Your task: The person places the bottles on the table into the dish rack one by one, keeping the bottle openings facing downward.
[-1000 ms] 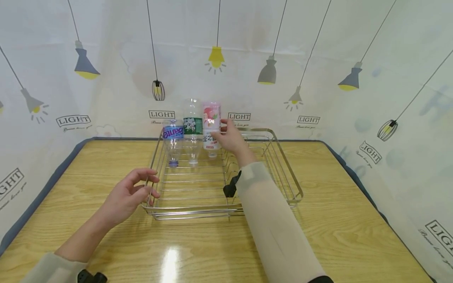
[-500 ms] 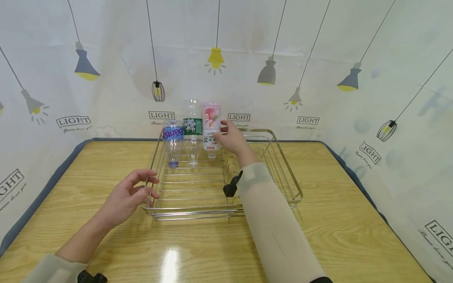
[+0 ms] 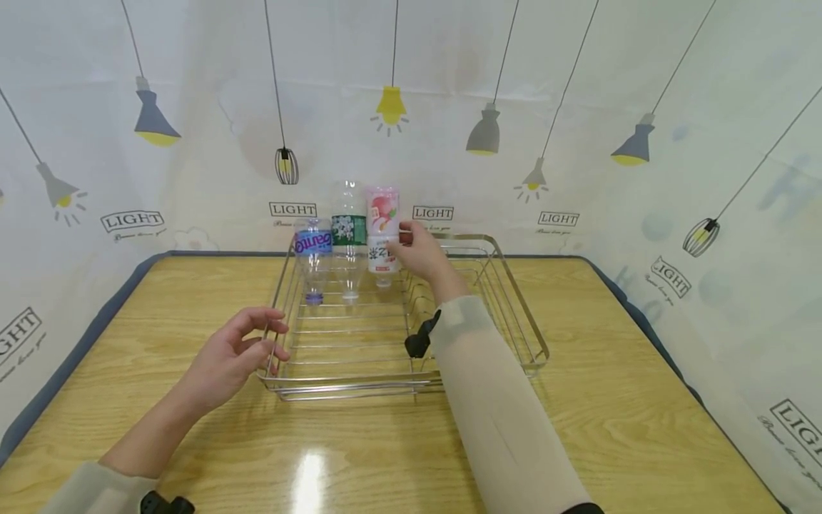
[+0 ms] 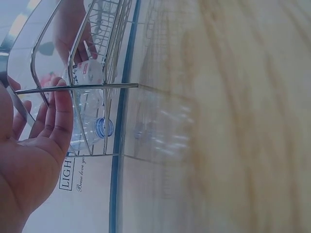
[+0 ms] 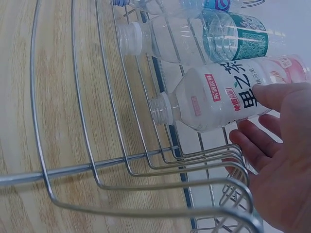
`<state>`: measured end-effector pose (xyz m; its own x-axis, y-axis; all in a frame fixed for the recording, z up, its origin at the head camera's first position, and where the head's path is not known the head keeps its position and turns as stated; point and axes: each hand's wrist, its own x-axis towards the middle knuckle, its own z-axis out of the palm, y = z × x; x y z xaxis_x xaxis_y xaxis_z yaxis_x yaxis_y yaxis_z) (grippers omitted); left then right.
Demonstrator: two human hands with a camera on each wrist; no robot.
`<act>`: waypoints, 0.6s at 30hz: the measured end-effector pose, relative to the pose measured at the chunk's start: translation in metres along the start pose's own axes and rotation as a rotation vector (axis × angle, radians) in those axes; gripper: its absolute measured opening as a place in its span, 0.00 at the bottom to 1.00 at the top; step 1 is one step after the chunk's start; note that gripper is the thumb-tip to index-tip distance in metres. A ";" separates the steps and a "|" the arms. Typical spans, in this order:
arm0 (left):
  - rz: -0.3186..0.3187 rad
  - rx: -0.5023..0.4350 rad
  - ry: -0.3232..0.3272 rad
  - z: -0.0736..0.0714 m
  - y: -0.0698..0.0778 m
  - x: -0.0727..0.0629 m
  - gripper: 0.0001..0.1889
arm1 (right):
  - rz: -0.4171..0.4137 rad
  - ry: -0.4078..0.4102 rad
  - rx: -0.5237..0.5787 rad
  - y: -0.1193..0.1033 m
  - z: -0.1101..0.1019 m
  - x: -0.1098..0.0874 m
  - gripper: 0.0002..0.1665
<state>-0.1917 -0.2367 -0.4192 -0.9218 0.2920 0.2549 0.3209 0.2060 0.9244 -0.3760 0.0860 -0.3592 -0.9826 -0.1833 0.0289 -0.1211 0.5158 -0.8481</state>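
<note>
A wire dish rack (image 3: 347,378) stands on the table. At its back left, several plastic bottles stand upside down: a blue-and-purple-labelled bottle (image 3: 313,268), a green-labelled clear bottle (image 3: 349,260) and a pink-and-white drink bottle (image 3: 382,235). My right hand (image 3: 420,250) holds the pink-and-white bottle from its right side, thumb on the label in the right wrist view. My left hand (image 3: 227,357) is at the rack's front left, its fingers loosely bent round the rim; in the left wrist view the fingertips meet a wire bar.
The wood-grain table (image 3: 642,400) spreads around the rack. Right behind it hangs a pale curtain (image 3: 578,207) printed with lamps. Curved wire dividers (image 3: 420,303) run through the rack's middle, beside the right forearm.
Over the last second the right fingers have shifted very slightly on the pink-and-white bottle. The bottles, the rack and the left hand keep their places.
</note>
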 end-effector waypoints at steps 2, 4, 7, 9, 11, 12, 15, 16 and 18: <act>0.000 0.000 -0.001 0.000 -0.001 0.000 0.19 | 0.000 0.002 -0.004 0.000 0.000 -0.001 0.37; 0.001 -0.002 0.001 0.000 -0.001 0.000 0.19 | -0.002 0.008 -0.001 0.000 0.000 -0.001 0.37; 0.003 -0.003 0.005 0.001 -0.001 0.000 0.19 | -0.003 0.011 0.002 -0.001 0.000 -0.002 0.39; -0.002 -0.003 0.006 0.000 -0.001 -0.001 0.19 | 0.008 0.004 0.006 -0.001 0.000 -0.003 0.40; -0.006 -0.003 0.005 0.000 -0.001 -0.001 0.19 | 0.020 0.005 0.013 -0.002 -0.001 -0.003 0.42; -0.006 -0.002 0.004 0.000 -0.001 -0.001 0.19 | 0.021 0.013 0.019 -0.003 -0.002 -0.003 0.42; -0.007 0.000 0.001 0.000 0.000 -0.001 0.19 | 0.017 0.053 0.042 -0.005 -0.005 -0.002 0.43; -0.008 0.003 0.000 0.000 0.000 0.000 0.19 | 0.011 0.071 0.050 -0.006 -0.005 -0.002 0.43; -0.006 0.015 0.001 0.000 0.000 0.000 0.18 | -0.001 0.100 0.067 -0.010 -0.008 -0.002 0.43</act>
<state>-0.1914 -0.2367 -0.4190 -0.9240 0.2895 0.2497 0.3185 0.2214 0.9217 -0.3741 0.0882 -0.3467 -0.9920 -0.0974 0.0797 -0.1158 0.4584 -0.8812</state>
